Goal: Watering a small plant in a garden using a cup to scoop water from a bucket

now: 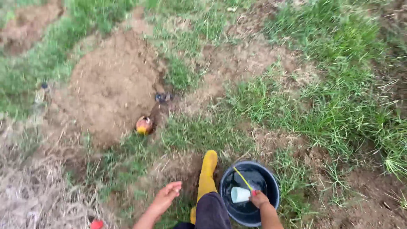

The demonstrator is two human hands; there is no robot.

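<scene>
My right hand [259, 198] holds a small white cup [240, 194] over a black bucket [271, 180] that has dark water in it. A thin yellow-green strip [243, 178] lies across the bucket's inside. My left hand [166, 196] hangs open above the grass, holding nothing, just left of my yellow rubber boot [207, 174]. My dark trouser leg [210, 212] shows at the bottom edge.
A mound of bare brown soil [112, 87] rises at the upper left, with a round orange-yellow object [144, 125] at its lower edge and a dark scrap [163, 97] beside it. Grass patches surround the soil. Dry straw [34, 191] lies lower left, with a red object [96, 224] near it.
</scene>
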